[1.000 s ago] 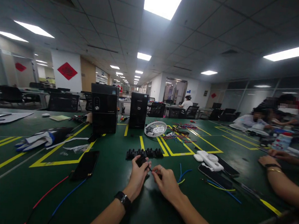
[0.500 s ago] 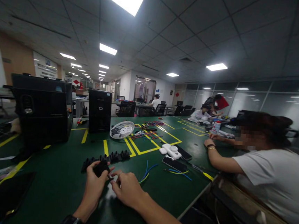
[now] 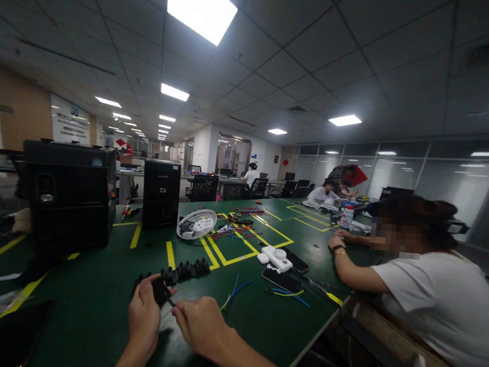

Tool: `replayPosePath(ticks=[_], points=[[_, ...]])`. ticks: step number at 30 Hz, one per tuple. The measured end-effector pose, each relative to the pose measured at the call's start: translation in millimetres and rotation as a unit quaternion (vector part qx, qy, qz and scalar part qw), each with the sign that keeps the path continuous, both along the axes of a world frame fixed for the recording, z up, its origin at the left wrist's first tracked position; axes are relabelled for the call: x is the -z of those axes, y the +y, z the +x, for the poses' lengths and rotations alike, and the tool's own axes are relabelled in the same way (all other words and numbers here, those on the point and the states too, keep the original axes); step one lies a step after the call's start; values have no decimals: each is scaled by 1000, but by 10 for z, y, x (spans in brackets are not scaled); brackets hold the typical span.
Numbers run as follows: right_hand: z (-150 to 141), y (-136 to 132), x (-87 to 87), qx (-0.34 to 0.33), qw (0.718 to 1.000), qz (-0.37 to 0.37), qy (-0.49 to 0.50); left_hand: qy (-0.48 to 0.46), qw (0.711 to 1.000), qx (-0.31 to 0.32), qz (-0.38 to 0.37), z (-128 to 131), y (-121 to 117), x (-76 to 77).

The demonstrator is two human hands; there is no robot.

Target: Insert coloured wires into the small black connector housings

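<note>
My left hand (image 3: pixel 144 314) is closed around a small black block (image 3: pixel 159 292), held just above the green tabletop. In my right hand (image 3: pixel 204 324) the fingers pinch a thin dark rod-like piece (image 3: pixel 170 300), and its far end meets the block or lies right at it. The exact kind of either piece is too dark to make out. Behind my left hand, a row of black plastic parts (image 3: pixel 192 270) lies on the table. Blue and yellow wires (image 3: pixel 235 291) rest beyond my right hand.
Farther off lie a white basket (image 3: pixel 198 225), loose coloured wires (image 3: pixel 240 234), white devices (image 3: pixel 276 257) and a dark phone (image 3: pixel 281 279). Black computer cases (image 3: pixel 160 196) stand at the left. A person in a white shirt (image 3: pixel 440 298) sits at the right edge.
My right hand has gone from fingertips near the block to a closed grip on the thin piece, slightly farther back. The whole view has tilted up a little.
</note>
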State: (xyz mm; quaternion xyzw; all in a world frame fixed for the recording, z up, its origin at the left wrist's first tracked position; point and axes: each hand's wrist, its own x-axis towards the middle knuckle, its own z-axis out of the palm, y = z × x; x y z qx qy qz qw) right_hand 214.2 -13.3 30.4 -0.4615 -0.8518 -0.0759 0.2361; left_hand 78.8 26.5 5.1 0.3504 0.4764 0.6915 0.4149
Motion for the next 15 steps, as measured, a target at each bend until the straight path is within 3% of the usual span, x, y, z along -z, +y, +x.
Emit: replayPosePath(ticks=[4, 6, 8, 11, 13, 15], points=[[76, 8, -254, 20, 994, 1, 105, 35, 999, -6, 36, -227, 13, -88], [170, 36, -432, 66, 971, 25, 228, -22, 998, -44, 27, -468, 38, -165], [150, 38, -499, 84, 948, 37, 306, -113, 989, -90, 26, -723, 52, -303], [-214, -60, -330, -3, 966, -30, 257, -154, 977, -119, 89, -971, 16, -645], [-558, -138, -174, -97, 977, -74, 173, -112, 976, -117, 145, -1006, -55, -910], [-794, -169, -122, -147, 973, -67, 167, -37, 976, -112, 181, -967, -153, -1107]])
